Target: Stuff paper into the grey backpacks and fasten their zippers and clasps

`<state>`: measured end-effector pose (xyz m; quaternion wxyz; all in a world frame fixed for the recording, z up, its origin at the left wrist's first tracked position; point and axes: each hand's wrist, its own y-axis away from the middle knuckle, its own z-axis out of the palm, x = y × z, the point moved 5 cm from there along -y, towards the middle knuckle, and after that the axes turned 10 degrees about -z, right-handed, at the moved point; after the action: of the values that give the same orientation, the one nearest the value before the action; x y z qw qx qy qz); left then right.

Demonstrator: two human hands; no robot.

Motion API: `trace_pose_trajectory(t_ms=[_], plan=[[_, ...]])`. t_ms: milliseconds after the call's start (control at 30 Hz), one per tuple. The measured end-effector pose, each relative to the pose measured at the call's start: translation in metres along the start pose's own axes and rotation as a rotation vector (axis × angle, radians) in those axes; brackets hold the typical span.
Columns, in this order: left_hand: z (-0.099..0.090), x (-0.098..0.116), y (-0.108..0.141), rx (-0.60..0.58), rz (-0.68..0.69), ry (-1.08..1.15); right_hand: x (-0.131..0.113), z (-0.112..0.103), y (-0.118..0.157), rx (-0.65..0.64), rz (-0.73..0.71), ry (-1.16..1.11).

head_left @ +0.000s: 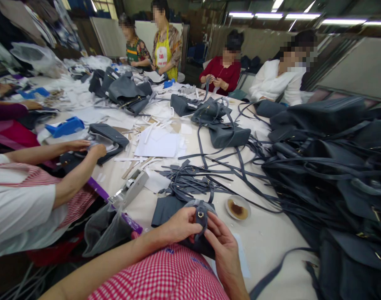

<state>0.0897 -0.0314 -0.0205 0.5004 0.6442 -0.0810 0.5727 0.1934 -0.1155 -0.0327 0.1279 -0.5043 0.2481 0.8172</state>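
Near the table's front edge, my left hand pinches the left side of a dark grey strap tab that carries a small gold ring. My right hand holds the same tab from the right, its fingers partly behind it. The tab belongs to a dark grey bag lying against my checked apron, with clear plastic bunched around the strap. Just right of the bag is a small white dish with brown liquid. Loose dark straps lie beyond the bag.
Grey bags are piled high at the right. A tape dispenser and white paper lie left of centre. At the left, a person's hands work on another bag. Several people are along the far side.
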Motion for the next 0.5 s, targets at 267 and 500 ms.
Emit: trace_pose_trajectory(t_ms=[267, 500], plan=[[0.003, -0.003, 0.000, -0.038, 0.001, 0.040, 0.005, 0.000, -0.004, 0.035, -0.016, -0.053], [-0.003, 0.013, 0.022, 0.238, 0.136, -0.291, 0.001, -0.004, -0.008, 0.118, -0.109, -0.014]])
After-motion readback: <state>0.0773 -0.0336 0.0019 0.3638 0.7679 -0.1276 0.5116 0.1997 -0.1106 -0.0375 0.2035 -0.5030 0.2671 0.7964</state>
